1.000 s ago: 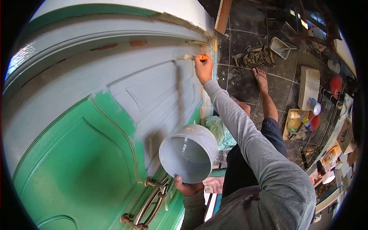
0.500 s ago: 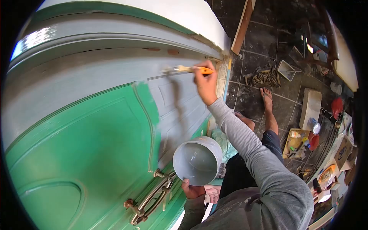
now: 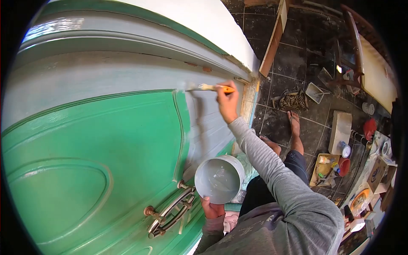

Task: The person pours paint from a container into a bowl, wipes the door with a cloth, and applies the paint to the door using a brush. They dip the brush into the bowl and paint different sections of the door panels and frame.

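My right hand (image 3: 226,102) grips an orange-handled paintbrush (image 3: 205,87), whose bristles touch the grey-painted part of a green panelled door (image 3: 85,161). Grey paint covers the door's lower panels and frame edge; the rest stays green. My left hand (image 3: 211,209) holds a grey paint bucket (image 3: 219,178) from below, close to the door's metal pull handle (image 3: 170,210). The bucket's inside is coated in grey paint.
Dark floor tiles (image 3: 297,55) lie beyond the door. On them are a wooden plank (image 3: 273,40), a striped rag (image 3: 292,101), a white tray (image 3: 315,92), a white block (image 3: 341,125) and a tray of bottles (image 3: 325,168). My bare foot (image 3: 294,121) rests on the tiles.
The view shifted so more green door shows. My right hand moved the brush along the grey strip, away from the door's edge. The bucket stays held in my left hand.
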`<state>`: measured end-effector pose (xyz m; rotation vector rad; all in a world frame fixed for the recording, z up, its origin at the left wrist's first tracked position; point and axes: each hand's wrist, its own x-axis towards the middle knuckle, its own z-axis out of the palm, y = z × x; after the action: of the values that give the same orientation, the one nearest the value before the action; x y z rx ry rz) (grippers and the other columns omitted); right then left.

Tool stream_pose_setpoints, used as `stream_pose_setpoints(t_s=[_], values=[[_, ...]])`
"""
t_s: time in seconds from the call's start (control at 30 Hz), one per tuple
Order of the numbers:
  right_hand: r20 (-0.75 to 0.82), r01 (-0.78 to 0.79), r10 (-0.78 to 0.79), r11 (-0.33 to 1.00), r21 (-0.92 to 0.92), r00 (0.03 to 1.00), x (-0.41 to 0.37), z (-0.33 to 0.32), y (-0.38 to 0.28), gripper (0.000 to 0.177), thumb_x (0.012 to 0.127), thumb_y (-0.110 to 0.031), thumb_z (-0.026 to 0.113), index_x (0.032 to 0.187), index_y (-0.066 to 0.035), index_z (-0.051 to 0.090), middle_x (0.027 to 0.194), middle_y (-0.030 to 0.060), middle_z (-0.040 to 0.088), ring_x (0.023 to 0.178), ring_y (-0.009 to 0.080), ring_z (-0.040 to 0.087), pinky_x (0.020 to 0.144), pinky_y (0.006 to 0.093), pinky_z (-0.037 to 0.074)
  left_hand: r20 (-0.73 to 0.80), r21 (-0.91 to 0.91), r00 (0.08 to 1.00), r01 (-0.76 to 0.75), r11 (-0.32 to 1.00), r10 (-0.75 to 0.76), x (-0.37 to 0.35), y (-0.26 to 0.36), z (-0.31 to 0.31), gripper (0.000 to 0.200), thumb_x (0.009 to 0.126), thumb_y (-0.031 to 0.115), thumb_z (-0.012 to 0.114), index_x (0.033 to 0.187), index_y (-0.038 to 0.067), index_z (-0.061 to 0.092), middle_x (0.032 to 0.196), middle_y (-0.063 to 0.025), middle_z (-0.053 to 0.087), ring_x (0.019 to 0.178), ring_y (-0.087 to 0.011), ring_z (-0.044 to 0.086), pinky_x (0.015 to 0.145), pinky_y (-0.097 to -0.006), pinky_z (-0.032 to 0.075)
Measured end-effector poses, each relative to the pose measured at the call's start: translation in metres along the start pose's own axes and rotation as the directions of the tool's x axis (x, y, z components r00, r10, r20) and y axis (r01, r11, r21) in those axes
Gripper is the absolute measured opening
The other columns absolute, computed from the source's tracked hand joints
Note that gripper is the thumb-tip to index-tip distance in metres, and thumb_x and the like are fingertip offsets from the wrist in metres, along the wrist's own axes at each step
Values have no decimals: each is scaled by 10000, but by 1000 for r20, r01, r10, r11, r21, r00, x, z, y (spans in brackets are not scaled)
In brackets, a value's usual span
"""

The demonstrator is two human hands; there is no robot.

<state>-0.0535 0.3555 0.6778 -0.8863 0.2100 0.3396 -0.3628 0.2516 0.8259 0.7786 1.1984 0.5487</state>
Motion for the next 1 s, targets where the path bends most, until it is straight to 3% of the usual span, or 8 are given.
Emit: stream_pose_setpoints(t_s=[0.1, 0.3, 0.4, 0.47, 0.7, 0.83, 0.87, 1.0], values=[[-193, 137, -173, 973, -188, 966, 2, -12, 16, 114, 887, -93, 661, 846, -55, 562, 711, -15, 547, 558, 37, 436, 475, 212, 359, 36, -31, 999, -15, 999, 16, 1, 5, 5, 637, 821, 336, 599, 1387, 96, 433, 1359, -93, 520, 1246, -289, 503, 1047, -481, 403], [174, 27, -69, 973, 231, 982, -22, 67, -103, 126, 884, -119, 668, 846, -48, 572, 687, -14, 542, 597, 52, 457, 523, 224, 380, 45, -62, 999, -16, 998, 18, -9, 7, -5, 629, 825, 324, 596, 1386, 93, 428, 1364, -96, 513, 1246, -292, 504, 1054, -478, 407], [-63, 265, -302, 904, -334, 951, 5, 13, -30, 154, 889, -141, 683, 831, -44, 577, 696, -8, 548, 623, 55, 460, 550, 232, 386, 85, -100, 996, -27, 995, 36, -16, 9, -2, 613, 832, 297, 592, 1388, 104, 421, 1349, -95, 522, 1236, -285, 515, 1016, -465, 449], [-123, 240, -316, 876, -418, 941, -6, -41, -42, 147, 908, -142, 665, 832, -42, 588, 721, -11, 552, 631, 51, 458, 550, 232, 383, 136, -123, 988, -60, 991, 77, -17, 11, -3, 603, 838, 279, 592, 1392, 119, 415, 1337, -95, 529, 1227, -278, 523, 974, -452, 486], [385, 333, -109, 740, -584, 916, -136, -69, -303, 77, 885, -80, 673, 921, -18, 644, 781, -26, 595, 678, 51, 517, 614, 198, 422, 153, -179, 979, -106, 978, 134, -28, 0, 7, 663, 803, 176, 675, 1387, 107, 370, 1273, -78, 516, 1114, -206, 570, 788, -346, 580], [781, 663, 148, 448, -600, 607, -159, -51, -372, 160, 767, -21, 717, 925, -37, 692, 831, 87, 706, 712, 119, 670, 671, 247, 519, 153, -229, 978, -101, 968, 139, -44, -12, 50, 613, 830, 155, 665, 1369, 96, 379, 1198, -97, 556, 1059, -188, 602, 767, -312, 599], [867, 772, 186, 396, -498, 463, -160, -44, -377, 195, 738, -39, 741, 926, -54, 692, 823, 97, 696, 695, 195, 681, 657, 287, 537, 167, -249, 975, -101, 963, 146, -46, -15, 62, 604, 835, 155, 660, 1368, 97, 380, 1176, -101, 567, 1048, -186, 608, 763, -310, 600], [947, 972, 320, 214, -95, 22, -148, -40, -385, 215, 732, -145, 732, 918, -84, 642, 725, 58, 631, 662, 241, 636, 584, 360, 516, 187, -277, 971, -96, 956, 151, -72, -33, 106, 576, 848, 150, 644, 1359, 99, 384, 1111, -112, 597, 1005, -179, 625, 740, -304, 603]])
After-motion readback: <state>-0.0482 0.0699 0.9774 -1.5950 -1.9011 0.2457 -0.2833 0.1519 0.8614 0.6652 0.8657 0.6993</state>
